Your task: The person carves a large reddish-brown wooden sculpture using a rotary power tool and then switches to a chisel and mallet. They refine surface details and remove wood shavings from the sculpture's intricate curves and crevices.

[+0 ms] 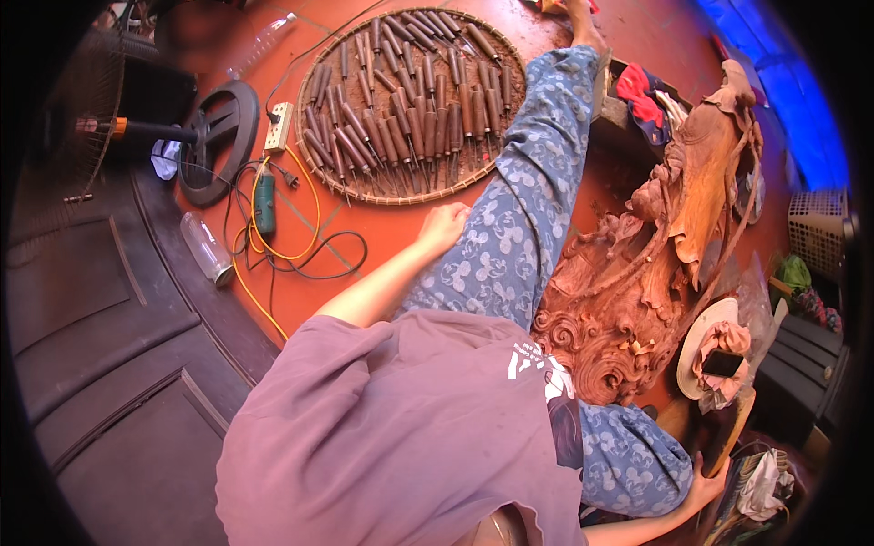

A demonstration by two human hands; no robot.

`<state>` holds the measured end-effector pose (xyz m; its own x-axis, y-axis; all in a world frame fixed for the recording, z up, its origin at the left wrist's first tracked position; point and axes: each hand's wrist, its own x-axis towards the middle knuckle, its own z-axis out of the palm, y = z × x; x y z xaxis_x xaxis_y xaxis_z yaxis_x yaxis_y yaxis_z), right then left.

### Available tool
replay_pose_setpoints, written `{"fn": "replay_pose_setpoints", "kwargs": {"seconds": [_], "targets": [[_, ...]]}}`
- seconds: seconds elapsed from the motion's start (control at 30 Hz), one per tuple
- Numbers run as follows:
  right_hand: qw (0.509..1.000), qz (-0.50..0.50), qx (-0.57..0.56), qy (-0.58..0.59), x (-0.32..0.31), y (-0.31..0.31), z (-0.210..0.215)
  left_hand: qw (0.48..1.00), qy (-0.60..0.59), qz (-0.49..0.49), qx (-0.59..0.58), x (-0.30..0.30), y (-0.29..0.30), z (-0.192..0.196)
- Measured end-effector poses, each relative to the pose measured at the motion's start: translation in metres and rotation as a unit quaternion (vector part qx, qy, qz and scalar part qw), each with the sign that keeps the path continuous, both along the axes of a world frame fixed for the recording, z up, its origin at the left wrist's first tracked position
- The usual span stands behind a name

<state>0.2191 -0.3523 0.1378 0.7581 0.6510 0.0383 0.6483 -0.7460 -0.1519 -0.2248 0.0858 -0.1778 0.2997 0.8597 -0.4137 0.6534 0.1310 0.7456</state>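
My left hand (444, 227) rests against the blue patterned trouser leg (496, 218), its fingers mostly tucked from sight. Down at the lower right, my right hand (706, 487) is closed around the lower end of a curved, flat wooden piece (730, 432); what the piece belongs to is unclear. Beyond my left hand stands a round woven tray (401, 196) with several wooden-handled carving tools (401, 127) laid in rows. Between my legs and the right side lies a large reddish wood carving (637, 300) with swirls and a smooth, upright branch-like part.
Left of the tray lie a power strip (279, 127), a green power tool (264, 205) and tangled cords. A fan base (218, 146) and a clear plastic bottle (208, 250) are near the dark wooden panels (100, 346). At right, a phone (724, 364) rests on a pink cloth and hat.
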Motion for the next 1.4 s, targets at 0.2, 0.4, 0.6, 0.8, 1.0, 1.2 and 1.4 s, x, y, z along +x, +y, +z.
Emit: {"fn": "replay_pose_setpoints", "kwargs": {"seconds": [0.2,0.4,0.6,0.8,1.0,1.2,1.4], "targets": [[0.997,-0.079,-0.007,0.015,0.010,-0.019,-0.004,0.999,-0.018,0.028,-0.026,-0.001,-0.013,0.017],[0.999,-0.053,-0.004,-0.009,0.003,-0.011,-0.006,0.991,-0.058,0.117,-0.020,-0.009,0.003,-0.013],[0.999,-0.021,0.019,-0.020,0.006,-0.014,-0.010,0.977,0.110,0.123,0.134,-0.005,0.081,-0.045],[0.999,-0.026,0.022,-0.005,0.002,-0.010,-0.004,0.950,0.289,0.076,0.089,0.029,0.108,-0.034],[0.999,-0.023,0.035,0.019,-0.009,0.002,-0.003,0.965,-0.126,0.121,-0.196,-0.022,0.142,-0.034],[0.998,-0.029,0.045,0.043,0.010,-0.028,-0.018,0.932,-0.201,0.026,-0.301,-0.042,0.138,0.033],[0.997,-0.035,0.052,-0.043,-0.025,0.030,0.011,0.971,-0.185,0.129,-0.077,-0.010,0.109,0.122]]}}
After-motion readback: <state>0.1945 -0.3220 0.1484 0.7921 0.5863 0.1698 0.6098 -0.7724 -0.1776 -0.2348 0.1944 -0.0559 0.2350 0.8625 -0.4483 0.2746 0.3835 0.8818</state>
